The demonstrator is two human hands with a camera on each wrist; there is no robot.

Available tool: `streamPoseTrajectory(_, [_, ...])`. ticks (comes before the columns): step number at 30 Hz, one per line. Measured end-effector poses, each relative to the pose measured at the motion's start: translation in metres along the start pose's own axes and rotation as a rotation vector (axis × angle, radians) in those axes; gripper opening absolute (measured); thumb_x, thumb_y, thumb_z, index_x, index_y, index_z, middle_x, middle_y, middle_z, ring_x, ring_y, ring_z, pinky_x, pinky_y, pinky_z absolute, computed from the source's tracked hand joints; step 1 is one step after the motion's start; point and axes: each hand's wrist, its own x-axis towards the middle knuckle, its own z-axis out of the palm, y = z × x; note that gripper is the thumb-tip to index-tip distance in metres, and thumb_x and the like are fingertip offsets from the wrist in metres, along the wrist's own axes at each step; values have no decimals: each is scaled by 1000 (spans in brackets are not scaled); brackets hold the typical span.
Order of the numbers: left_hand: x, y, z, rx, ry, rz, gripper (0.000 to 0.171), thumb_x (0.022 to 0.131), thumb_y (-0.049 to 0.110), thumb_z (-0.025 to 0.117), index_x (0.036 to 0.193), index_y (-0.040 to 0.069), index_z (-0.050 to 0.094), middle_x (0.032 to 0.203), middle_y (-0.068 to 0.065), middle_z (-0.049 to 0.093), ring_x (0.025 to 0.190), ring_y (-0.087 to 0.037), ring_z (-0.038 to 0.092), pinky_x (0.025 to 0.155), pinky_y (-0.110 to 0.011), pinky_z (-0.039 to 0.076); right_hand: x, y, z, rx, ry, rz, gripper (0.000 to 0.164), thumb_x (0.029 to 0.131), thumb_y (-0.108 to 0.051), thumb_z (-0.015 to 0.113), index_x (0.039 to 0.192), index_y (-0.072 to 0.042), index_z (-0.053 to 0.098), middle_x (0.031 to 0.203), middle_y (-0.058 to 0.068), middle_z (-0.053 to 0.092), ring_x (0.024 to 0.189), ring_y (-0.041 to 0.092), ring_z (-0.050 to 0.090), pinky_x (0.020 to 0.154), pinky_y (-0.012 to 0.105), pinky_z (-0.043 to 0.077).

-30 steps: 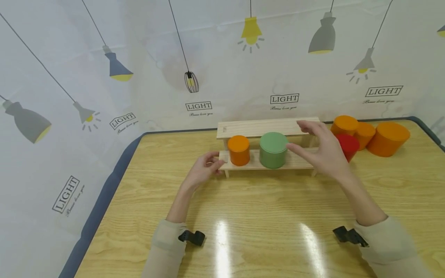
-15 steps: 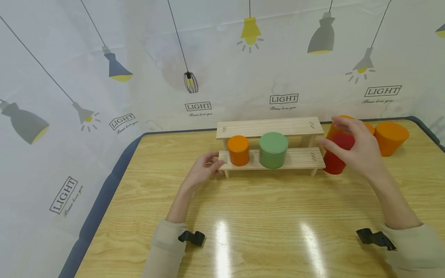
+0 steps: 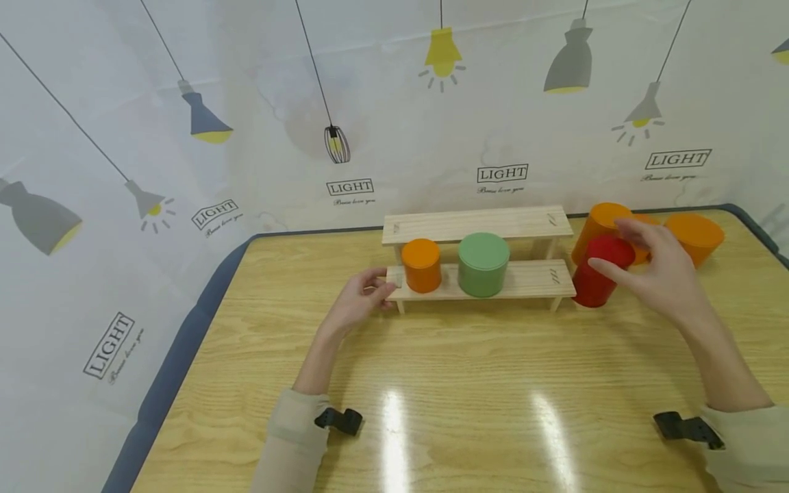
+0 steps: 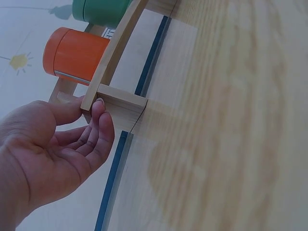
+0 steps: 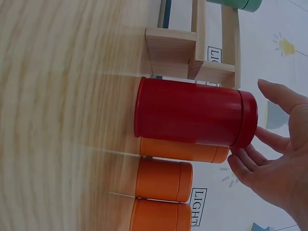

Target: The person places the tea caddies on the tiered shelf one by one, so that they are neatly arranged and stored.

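Observation:
My left hand (image 3: 360,300) pinches the left end of the lower board of a two-step wooden shelf (image 3: 533,279), thumb on top and fingers beneath, as the left wrist view (image 4: 62,149) shows. On that board stand a small orange canister (image 3: 422,266) and a wider green canister (image 3: 483,265), apart from each other. To the right of the shelf, a tall red canister (image 3: 594,281) stands upright on the table. My right hand (image 3: 668,281) is spread beside its lid; in the right wrist view, the thumb is apart from the red canister (image 5: 192,113) and the fingertips are close to the lid.
Several orange canisters (image 3: 696,236) stand behind and right of the red one, near the table's back edge. The shelf's upper board (image 3: 474,224) runs behind the lower one. A white cloth (image 3: 401,82) printed with lamps hangs behind the wooden table (image 3: 468,370).
My right hand has moved right, from beside the green canister to the lid of the red canister. The left hand stays at the shelf's end; the canisters have not moved.

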Motion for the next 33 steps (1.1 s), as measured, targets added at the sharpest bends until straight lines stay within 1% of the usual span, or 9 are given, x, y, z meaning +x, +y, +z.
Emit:
streamPoseTrajectory(1, [0,0,0,0,1,1,52,103,12,60,148,-6,41,111,-19,60,83,-21,65,87,-41,59,0,1,0,-6,-10,1,74,91,-28,78,148,2,42,143,28,44,125,48,39,102,60,37])
streamPoseTrajectory(9, [-1,0,0,1,3,-2,52,103,12,60,148,-6,41,111,-18,60,83,-21,65,84,-38,60,5,12,-1,-16,-80,-11,80,90,-28,79,149,7,38,146,32,41,126,52,39,102,69,36])
streamPoseTrajectory(13, [0,0,0,6,0,4,52,103,13,60,148,-6,41,111,-18,60,84,-22,65,85,-39,59,6,14,-1,-19,-110,9,84,90,-31,78,150,8,35,146,33,42,124,51,41,100,67,37])
streamPoseTrajectory(16, [0,0,0,7,-1,5,52,103,13,60,148,-6,41,111,-18,61,84,-22,65,85,-39,59,5,15,-1,-29,-99,23,82,90,-35,79,149,6,39,140,30,48,118,45,47,94,48,44])
streamPoseTrajectory(20, [0,0,1,3,2,4,51,103,12,60,147,-6,41,111,-18,61,83,-21,65,85,-39,59,3,14,-4,-32,-57,36,78,88,-37,80,146,3,46,135,26,52,114,41,50,78,19,37])
streamPoseTrajectory(24, [0,0,1,-5,1,5,51,103,11,59,147,-7,41,110,-18,60,83,-21,65,84,-38,60,0,12,-8,-20,-11,54,76,89,-36,79,145,3,46,138,28,49,118,46,47,75,8,32])
streamPoseTrajectory(27, [0,1,1,-4,0,3,51,103,11,59,147,-7,41,111,-18,61,83,-21,65,84,-37,60,-1,9,-12,-23,37,59,75,90,-35,78,146,2,46,137,29,49,115,45,46,73,8,33])
streamPoseTrajectory(29, [0,1,1,-3,0,1,51,103,11,59,147,-6,41,111,-18,61,83,-21,65,84,-38,60,0,5,-14,-17,69,53,73,90,-32,78,146,2,46,137,28,50,112,41,46,72,6,33])
streamPoseTrajectory(33, [-1,0,0,-4,-3,1,51,104,12,59,148,-6,41,111,-18,60,84,-21,65,85,-39,59,0,-3,-18,-12,116,45,69,92,-29,77,147,0,47,136,26,51,104,20,45,70,3,33])
